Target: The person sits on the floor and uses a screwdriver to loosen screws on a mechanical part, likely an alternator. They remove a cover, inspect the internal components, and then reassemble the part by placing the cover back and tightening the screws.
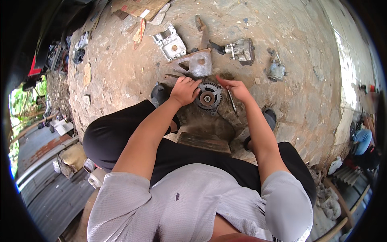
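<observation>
A round alternator [208, 98] with a pulley at its centre sits on the ground between my feet, pulley side up. My left hand [186, 91] is closed on its left edge, the fingers bent over the rim. Just off its upper right edge is my right hand [237, 89], one finger stretched out toward the left and the others partly hidden. A thin metal tool [232, 101] lies close below that hand; its kind is unclear. Beyond the alternator is a triangular metal bracket [196, 63] with a cut-out.
Past the bracket lie a silver metal housing [171, 43], a rusty bar [203, 32] and a gearbox-like metal part [241, 51]. A smaller cylindrical part [276, 71] rests farther right. A wooden block [204, 142] lies near me. Another person [363, 141] is at the far right.
</observation>
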### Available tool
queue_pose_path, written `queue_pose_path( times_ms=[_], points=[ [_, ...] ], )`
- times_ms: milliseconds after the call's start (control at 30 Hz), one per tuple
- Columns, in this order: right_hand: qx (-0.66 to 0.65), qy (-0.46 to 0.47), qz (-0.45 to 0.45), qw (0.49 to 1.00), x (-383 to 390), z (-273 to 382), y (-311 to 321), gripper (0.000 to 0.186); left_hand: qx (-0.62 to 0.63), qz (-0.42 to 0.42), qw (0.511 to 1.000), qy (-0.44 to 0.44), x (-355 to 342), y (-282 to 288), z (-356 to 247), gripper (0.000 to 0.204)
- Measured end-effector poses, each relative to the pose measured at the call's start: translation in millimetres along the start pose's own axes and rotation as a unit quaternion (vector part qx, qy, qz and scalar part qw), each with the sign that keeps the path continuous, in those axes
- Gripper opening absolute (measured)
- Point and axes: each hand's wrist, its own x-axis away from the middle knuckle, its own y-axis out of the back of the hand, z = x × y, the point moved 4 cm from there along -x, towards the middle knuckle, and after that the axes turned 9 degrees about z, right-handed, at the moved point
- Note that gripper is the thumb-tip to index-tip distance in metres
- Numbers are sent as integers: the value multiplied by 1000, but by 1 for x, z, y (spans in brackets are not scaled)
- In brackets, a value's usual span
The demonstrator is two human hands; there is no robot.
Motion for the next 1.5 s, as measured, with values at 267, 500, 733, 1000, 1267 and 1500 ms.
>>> queue_pose_path(
  times_ms=[267,500,733,1000,1267,1500],
  points=[
    [-158,46,-37,986,1,-6,-3,57,5,-4,1000,1,3,-8,5,41],
    [-154,76,-28,985,2,-17,-1,55,3,-1,1000,1,1,-9,5,42],
    [97,-12,-15,995,6,-15,1,48,5,8,1000,10,4,-7,5,42],
    [70,9,-39,997,6,6,-4,54,0,2,1000,8,3,-4,3,41],
    [235,-48,-27,970,9,33,-11,53,5,14,1000,5,1,-5,4,41],
    [134,39,-59,988,2,10,-12,56,-4,2,1000,-1,-2,-5,2,40]
  ],
)
